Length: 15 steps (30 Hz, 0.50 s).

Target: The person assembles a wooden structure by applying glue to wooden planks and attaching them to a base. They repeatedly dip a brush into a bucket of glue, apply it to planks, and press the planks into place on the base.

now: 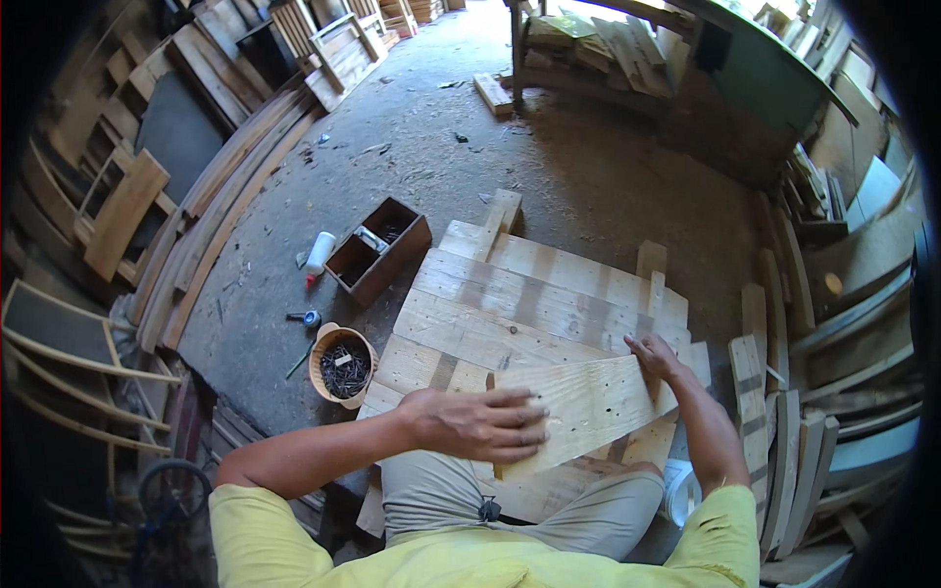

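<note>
A loose pale wooden board (588, 402) lies slantwise across my lap, above a panel of joined planks (490, 314). My left hand (480, 425) rests over the board's left part with its fingers stretched out, slightly blurred. At the board's far right end, my right hand (657, 357) grips its edge; some of those fingers are hidden. The board carries a few dark knots or holes. Darker stripes and small marks run over the panel, and wooden battens (503, 208) stick out from under its far edge.
Left of the panel stand a basket (316, 370) of nails, a brown wooden box (392, 269), a white bottle (321, 253) with a red cap and a small blue object (312, 318). A white bucket (680, 493) is by my right knee. Stacked timber lines both sides; a workbench (608, 73) stands ahead.
</note>
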### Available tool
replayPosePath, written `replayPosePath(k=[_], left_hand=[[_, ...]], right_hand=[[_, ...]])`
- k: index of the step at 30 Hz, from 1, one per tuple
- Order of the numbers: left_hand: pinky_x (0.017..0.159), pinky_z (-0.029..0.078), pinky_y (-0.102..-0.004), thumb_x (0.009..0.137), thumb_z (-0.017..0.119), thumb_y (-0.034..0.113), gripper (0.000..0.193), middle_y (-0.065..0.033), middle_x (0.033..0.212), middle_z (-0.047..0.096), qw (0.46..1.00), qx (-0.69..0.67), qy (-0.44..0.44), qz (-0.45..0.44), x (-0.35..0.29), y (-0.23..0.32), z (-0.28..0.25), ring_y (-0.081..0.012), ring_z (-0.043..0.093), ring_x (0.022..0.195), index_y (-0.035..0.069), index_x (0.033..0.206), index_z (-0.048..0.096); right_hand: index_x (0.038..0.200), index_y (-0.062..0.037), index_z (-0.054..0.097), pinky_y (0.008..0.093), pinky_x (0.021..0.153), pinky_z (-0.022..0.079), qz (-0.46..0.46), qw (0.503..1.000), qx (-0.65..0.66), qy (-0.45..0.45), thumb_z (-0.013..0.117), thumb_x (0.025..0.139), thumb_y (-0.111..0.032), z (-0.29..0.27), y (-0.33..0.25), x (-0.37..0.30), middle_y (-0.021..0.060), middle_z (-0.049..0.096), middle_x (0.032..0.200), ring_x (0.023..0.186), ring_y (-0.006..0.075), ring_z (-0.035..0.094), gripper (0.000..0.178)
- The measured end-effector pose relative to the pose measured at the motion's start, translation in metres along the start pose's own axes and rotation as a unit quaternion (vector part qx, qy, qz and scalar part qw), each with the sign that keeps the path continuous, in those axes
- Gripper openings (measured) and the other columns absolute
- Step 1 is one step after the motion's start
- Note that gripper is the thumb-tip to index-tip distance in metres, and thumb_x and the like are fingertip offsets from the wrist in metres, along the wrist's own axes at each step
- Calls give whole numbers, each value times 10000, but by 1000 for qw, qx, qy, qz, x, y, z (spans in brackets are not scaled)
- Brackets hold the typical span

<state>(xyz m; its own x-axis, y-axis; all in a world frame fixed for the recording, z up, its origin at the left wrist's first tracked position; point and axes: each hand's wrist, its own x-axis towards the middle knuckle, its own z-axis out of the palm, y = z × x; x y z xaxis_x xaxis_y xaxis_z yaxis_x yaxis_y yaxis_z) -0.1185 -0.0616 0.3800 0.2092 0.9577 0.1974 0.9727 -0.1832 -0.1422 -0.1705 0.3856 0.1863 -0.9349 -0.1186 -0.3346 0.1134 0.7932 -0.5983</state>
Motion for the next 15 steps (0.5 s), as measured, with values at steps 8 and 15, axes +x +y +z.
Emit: replayPosePath(k=[8,15], left_hand=[[1207,209,-537,842,655,146,605,-170,1521,426,696,35,275,-662,-130,-135,144,-382,300,1468,61,1418,494],[1211,25,-653,1008,441,481,594,-84,1581,387,763,-110,-1,-637,-102,-166,357,-355,241,1503,122,1481,456]], right_hand=[[734,76,690,521,809,480,147,965,-56,211,353,961,-728,-32,-3,31,326,650,792,806,444,650,901],[891,-13,769,527,954,476,251,918,-172,253,317,932,-790,-75,-25,101,304,693,1006,1027,486,647,900]])
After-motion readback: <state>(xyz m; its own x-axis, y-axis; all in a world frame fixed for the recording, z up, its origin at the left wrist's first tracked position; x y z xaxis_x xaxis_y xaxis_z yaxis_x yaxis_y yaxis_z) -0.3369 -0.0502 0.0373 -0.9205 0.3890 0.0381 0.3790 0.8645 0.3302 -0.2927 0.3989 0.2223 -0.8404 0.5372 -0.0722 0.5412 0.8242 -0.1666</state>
